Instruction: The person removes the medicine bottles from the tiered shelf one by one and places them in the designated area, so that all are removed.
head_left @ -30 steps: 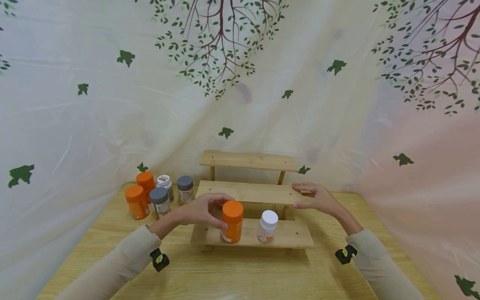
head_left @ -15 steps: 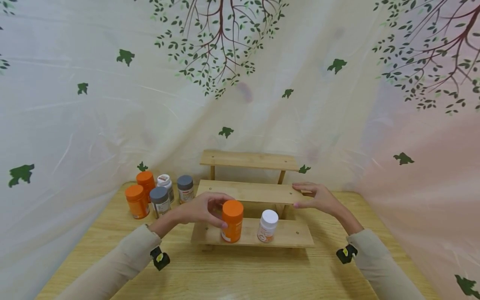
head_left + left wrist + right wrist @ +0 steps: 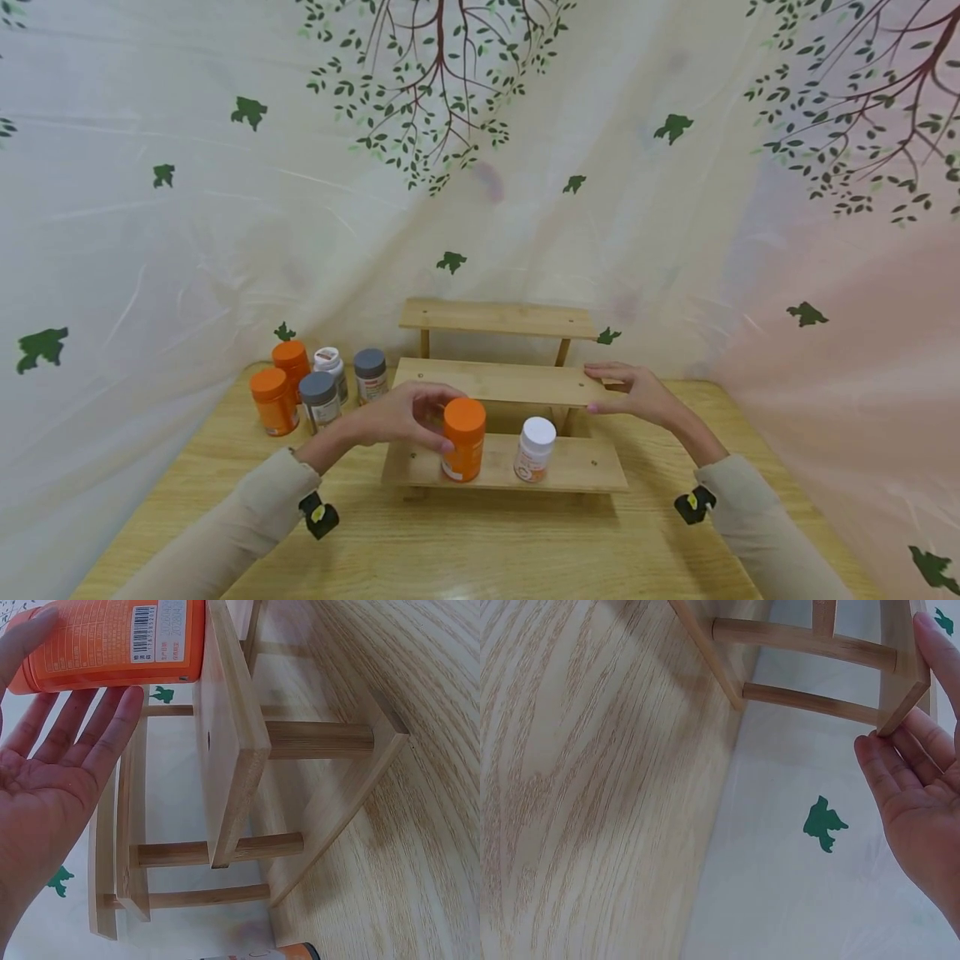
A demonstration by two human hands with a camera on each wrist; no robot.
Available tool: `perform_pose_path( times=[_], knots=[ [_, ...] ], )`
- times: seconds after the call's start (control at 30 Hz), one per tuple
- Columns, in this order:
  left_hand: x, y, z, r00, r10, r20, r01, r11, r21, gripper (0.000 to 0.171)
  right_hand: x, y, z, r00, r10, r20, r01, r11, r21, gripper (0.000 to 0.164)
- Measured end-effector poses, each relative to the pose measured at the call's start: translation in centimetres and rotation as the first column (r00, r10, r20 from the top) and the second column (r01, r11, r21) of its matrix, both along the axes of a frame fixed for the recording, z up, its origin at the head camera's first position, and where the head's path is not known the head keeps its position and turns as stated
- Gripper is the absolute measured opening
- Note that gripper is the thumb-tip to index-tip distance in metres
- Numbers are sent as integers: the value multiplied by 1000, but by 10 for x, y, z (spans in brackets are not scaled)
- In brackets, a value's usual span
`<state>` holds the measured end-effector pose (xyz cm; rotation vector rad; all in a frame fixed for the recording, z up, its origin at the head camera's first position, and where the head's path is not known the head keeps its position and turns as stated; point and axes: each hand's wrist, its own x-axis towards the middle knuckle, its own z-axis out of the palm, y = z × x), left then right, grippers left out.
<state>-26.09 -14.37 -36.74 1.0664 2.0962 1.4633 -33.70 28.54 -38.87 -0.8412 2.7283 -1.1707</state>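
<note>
An orange pill bottle point(image 3: 465, 442) stands upright on the lowest step of a three-tier wooden stand point(image 3: 498, 383). My left hand point(image 3: 397, 417) holds this bottle from the left, thumb on the near side and fingers behind. In the left wrist view, the bottle's base point(image 3: 193, 637) meets the step board, and the barcode label shows. A white pill bottle point(image 3: 535, 454) is to its right on the same step. At the right end of the middle tier, my right hand point(image 3: 637, 398) grips the board between thumb and fingers, as the right wrist view confirms at the board's corner point(image 3: 900, 705).
Left of the stand, several bottles are grouped on the wooden table point(image 3: 420, 550): orange ones point(image 3: 274, 404), grey-capped ones point(image 3: 371, 379) and a white one point(image 3: 330, 367). A pale curtain point(image 3: 337, 225) printed with leaves and branches hangs close behind the stand.
</note>
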Motion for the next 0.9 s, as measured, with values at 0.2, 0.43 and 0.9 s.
perform_pose_path(
  times=[0.2,0.43,0.9],
  knots=[
    [-1,1,-2,1000,2,-6,-2,1000,5,58,1,1,1,1000,3,15,-3,1000,-5,69],
    [-1,1,-2,1000,-1,-3,1,1000,19,56,2,0,5,1000,1,10,-1,1000,16,67],
    [5,-12,1,999,43,-7,-43,999,-5,56,2,-1,8,1000,-9,9,9,999,39,61]
  ],
)
